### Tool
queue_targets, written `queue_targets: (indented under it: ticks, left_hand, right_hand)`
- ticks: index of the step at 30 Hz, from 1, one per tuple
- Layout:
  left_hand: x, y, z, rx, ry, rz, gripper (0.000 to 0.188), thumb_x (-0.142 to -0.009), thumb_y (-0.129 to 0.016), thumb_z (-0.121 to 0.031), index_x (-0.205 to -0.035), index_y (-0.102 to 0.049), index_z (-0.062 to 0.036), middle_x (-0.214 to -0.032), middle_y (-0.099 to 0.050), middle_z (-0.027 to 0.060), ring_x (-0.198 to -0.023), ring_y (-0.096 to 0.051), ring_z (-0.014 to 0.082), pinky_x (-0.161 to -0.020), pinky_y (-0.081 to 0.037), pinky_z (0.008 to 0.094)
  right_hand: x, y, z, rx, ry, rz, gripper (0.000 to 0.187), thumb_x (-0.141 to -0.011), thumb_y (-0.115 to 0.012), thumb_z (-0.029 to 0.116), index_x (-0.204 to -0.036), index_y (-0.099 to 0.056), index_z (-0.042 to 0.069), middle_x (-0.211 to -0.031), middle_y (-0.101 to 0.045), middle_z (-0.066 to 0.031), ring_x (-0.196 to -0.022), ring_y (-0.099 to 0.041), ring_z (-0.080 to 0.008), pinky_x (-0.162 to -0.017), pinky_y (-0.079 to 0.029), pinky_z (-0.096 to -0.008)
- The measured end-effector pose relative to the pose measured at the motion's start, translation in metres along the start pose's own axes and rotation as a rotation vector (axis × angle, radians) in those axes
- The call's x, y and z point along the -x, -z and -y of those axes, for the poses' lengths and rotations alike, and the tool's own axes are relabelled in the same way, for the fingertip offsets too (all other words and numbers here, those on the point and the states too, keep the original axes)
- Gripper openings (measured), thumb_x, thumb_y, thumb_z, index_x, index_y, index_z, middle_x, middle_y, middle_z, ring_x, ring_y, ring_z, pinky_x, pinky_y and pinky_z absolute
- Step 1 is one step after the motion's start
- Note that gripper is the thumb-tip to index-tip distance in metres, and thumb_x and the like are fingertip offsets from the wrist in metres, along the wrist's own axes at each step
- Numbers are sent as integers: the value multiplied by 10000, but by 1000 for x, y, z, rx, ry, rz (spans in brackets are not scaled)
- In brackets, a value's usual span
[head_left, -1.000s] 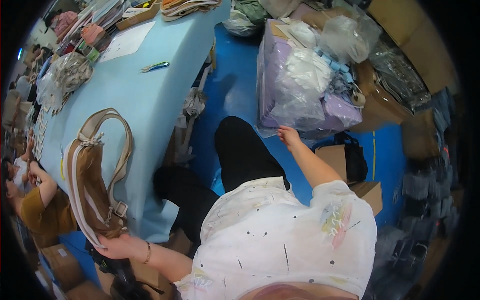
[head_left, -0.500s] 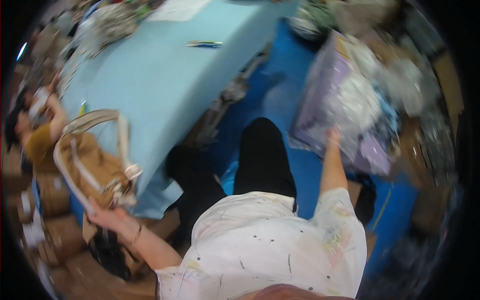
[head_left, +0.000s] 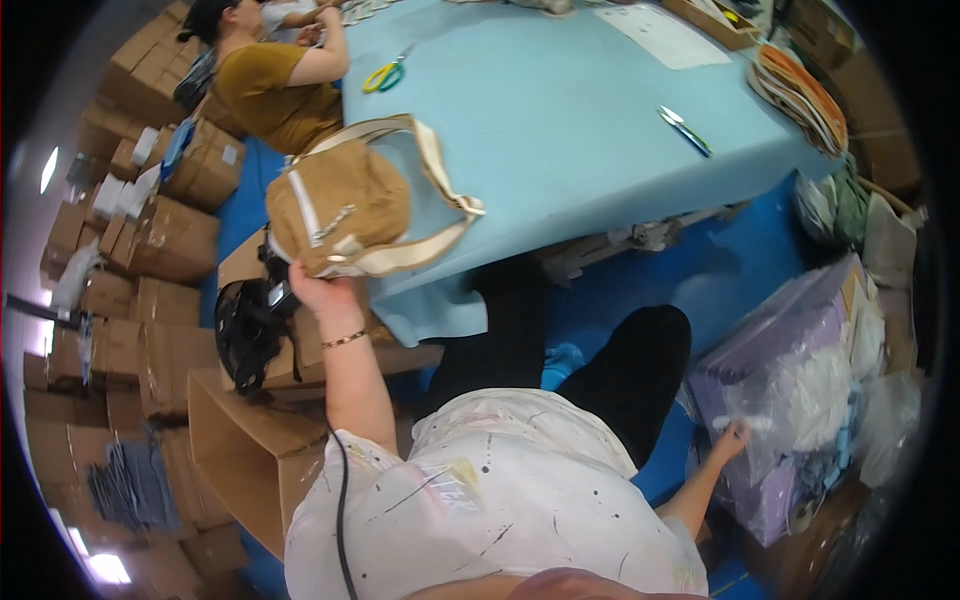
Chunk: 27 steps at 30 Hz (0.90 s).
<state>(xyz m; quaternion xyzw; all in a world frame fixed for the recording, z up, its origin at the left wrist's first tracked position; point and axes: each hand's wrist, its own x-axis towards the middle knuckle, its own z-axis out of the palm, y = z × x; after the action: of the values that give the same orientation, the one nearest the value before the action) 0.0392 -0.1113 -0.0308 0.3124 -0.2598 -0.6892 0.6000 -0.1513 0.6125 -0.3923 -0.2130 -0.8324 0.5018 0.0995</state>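
The left hand grips the underside of a tan bag with cream straps, holding it up at the near-left edge of the blue table, left of centre in the frame. The right hand is down at the lower right, fingers closing on a clear plastic bag full of white stuffing — whether it has a firm pinch I cannot tell. To do this well, I'd judge the bag should be set fully onto the table so its straps don't drag, while the other hand pulls stuffing free without tipping the sack. A seated person in a mustard top works at the upper left; scissors and a pen lie on the table, cardboard boxes crowd the left
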Motion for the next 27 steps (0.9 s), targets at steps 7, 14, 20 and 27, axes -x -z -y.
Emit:
queue_targets:
  ticks: [7, 14, 20, 27]
  left_hand:
    - [3, 23, 4, 105, 85, 172, 426, -792, -487, -198, -1135, -549, 47, -1178, -576, 152, -1106, -546, 302, -984, -411, 446]
    - [54, -22, -8, -70, -103, 667, 609, -722, -559, -63, -1295, -402, 73, -1213, -541, 184, -1080, -566, 303, -942, -455, 403]
    - [102, -19, -20, -308, -295, 903, 595, -698, -645, -26, -1250, -449, 74, -1132, -568, 124, -1020, -556, 194, -914, -418, 319]
    - [113, -16, -34, 27, 39, 872, 613, -636, -574, 8, -1236, -466, 74, -1169, -573, 169, -1054, -574, 254, -923, -441, 343]
  right_hand:
    - [109, 10, 27, -479, -394, 94, 399, -865, -515, 27, -1259, -482, 83, -1148, -534, -86, -1024, -531, -205, -849, -443, -307]
    - [193, -12, 158, -416, -145, 364, 228, -821, -656, 55, -1003, -520, 71, -949, -566, -69, -798, -584, -138, -731, -469, -257]
    - [209, -98, 353, -753, -102, 724, 642, -777, -638, 30, -1339, -338, 107, -841, -466, -18, -571, -443, -62, -467, -365, -182]
    - [235, -224, 455, -354, 562, 1068, 654, -767, -730, 134, -1329, -397, 102, -1116, -603, -113, -874, -602, -187, -756, -489, -320]
